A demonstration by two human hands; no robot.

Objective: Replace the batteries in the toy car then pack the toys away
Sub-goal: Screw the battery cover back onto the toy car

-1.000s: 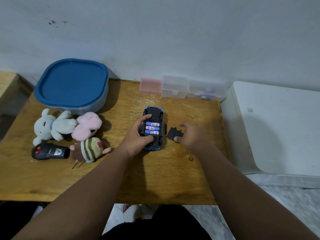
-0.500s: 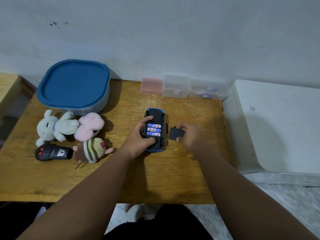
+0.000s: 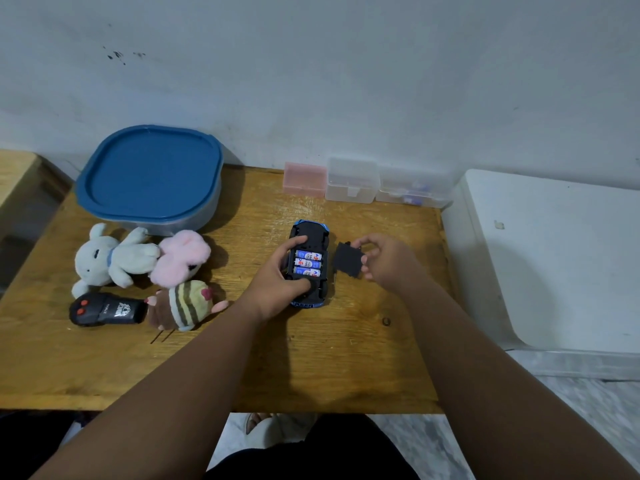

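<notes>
A blue toy car [image 3: 310, 230] lies upside down on the wooden table [image 3: 311, 358]. Its battery bay is uncovered and shows three batteries [image 3: 307, 263] side by side. My left hand [image 3: 280, 282] grips the car from its left side, thumb and fingers on the underside. My right hand [image 3: 388, 259] holds the black battery cover [image 3: 347, 260] just right of the car, lifted slightly above the table. On the left lie a white plush [image 3: 107, 259], a pink plush [image 3: 180, 256], a striped plush [image 3: 187, 304] and a black remote control [image 3: 104, 309].
A grey container with a blue lid [image 3: 149, 174] stands at the back left. A pink box [image 3: 304, 178] and two clear boxes [image 3: 353, 180] [image 3: 414, 188] line the wall. A small screw [image 3: 385, 320] lies on the table. A white surface [image 3: 554, 258] adjoins on the right.
My right hand picked the black cover up off the table and turned it toward the car. My left hand kept its hold on the car.
</notes>
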